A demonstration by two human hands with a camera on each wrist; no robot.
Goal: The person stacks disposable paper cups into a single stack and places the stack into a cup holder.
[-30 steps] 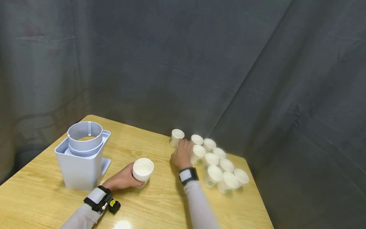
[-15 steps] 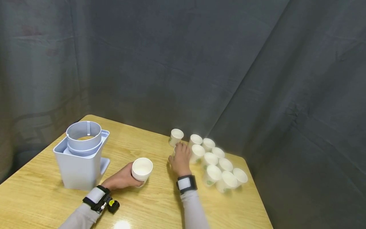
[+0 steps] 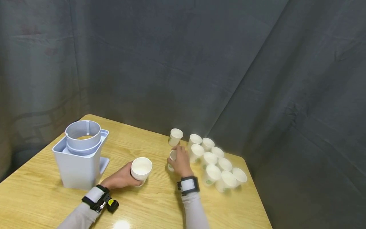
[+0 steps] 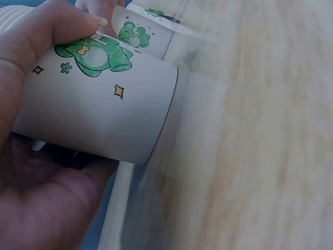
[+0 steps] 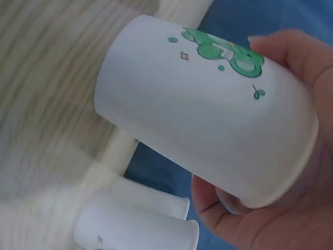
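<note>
My left hand (image 3: 121, 177) holds a white paper cup (image 3: 141, 166) by its side, its mouth facing up. In the left wrist view that cup (image 4: 99, 109) shows a green bear print, and white ridges like stacked rims show at the upper left. My right hand (image 3: 181, 162) grips another paper cup (image 3: 172, 165), partly hidden by the fingers in the head view. The right wrist view has this cup (image 5: 203, 109) between thumb and fingers, with a green print on its side. Just behind it stands a single paper cup (image 3: 175, 136).
Several upright paper cups (image 3: 213, 173) stand in a close group right of my right hand. At the left is a pale blue-grey square container (image 3: 75, 171) with a round ring (image 3: 83, 140) on top. A dark curtain (image 3: 183, 63) hangs behind the wooden table (image 3: 148, 210).
My right hand has shifted slightly left and toward me, away from the cup group, and the cup in it shows more now. My left hand stays put with its cup.
</note>
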